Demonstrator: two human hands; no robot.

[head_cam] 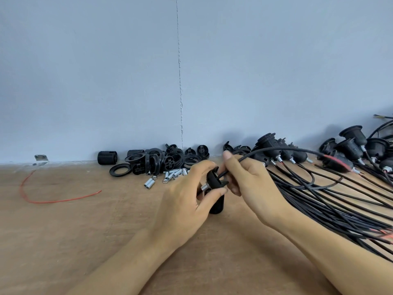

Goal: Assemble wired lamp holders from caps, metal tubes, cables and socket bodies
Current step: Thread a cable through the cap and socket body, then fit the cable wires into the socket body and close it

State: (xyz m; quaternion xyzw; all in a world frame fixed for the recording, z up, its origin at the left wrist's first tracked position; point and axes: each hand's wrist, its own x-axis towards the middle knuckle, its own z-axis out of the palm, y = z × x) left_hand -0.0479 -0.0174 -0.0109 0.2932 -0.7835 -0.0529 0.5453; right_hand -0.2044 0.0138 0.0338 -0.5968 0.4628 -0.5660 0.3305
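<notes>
Near the middle of the wooden tabletop (85, 241), the left hand (185, 201) grips a black cap (213, 179). Its thumb and fingers curl round the rim, and a short metal tube (204, 186) sticks out of the cap toward the palm. A black socket body (217, 206) shows just under the cap, against the left thumb; whether it stands on the wood or is held cannot be told. The right hand (248, 184) pinches a black cable (276, 149) between thumb and bent fingers with its end at the cap's open side. The cable arches away to the right.

Along the far edge at the centre lies a heap of black caps and rings (161, 160), with loose metal tubes (170, 175) just in front of it and a threaded socket shell (107, 157) on its side to the left. Wired lamp holders (353, 135) crowd the far right corner, and their cables (329, 201) fan out toward the right edge. A red wire (53, 201) curls near the left edge, and a small metal bracket (41, 157) sits at the far left against the wall.
</notes>
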